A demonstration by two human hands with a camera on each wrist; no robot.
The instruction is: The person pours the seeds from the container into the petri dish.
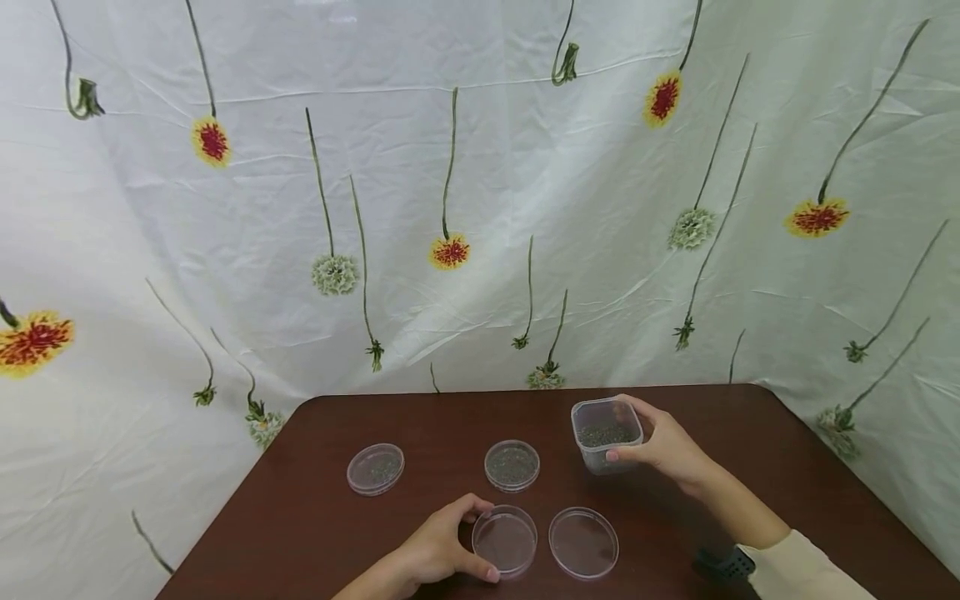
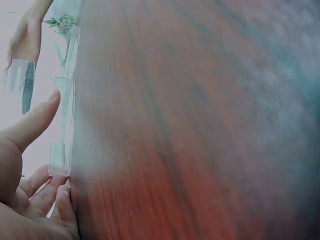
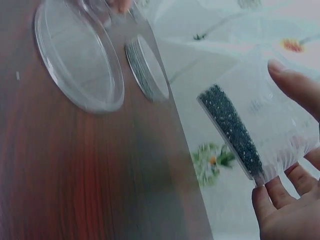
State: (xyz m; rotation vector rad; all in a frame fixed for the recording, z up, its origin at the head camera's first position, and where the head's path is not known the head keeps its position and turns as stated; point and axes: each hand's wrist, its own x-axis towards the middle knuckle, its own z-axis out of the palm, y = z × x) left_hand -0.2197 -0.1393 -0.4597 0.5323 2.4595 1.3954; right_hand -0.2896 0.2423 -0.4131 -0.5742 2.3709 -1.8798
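Observation:
My right hand [image 1: 667,446] grips a clear square plastic tub [image 1: 597,461] from its right side, held up over the table. Dark, fine granules [image 3: 231,131] lie in a layer at the bottom of the tub. With thumb and fingers on opposite sides of its rim, my left hand [image 1: 435,546] holds a clear petri dish [image 1: 506,543] low at the table; no granules show in it. Just right of that dish lies a second bare petri dish [image 1: 583,543]. Behind it, a petri dish [image 1: 512,465] has granules spread across it.
Another petri dish [image 1: 376,469] with some granules stands at the back left of the dark brown wooden table [image 1: 300,517]. A white cloth [image 1: 405,183] printed with flowers hangs behind the table. A dark watch [image 1: 723,567] is on the right wrist, by a pale sleeve [image 1: 802,567].

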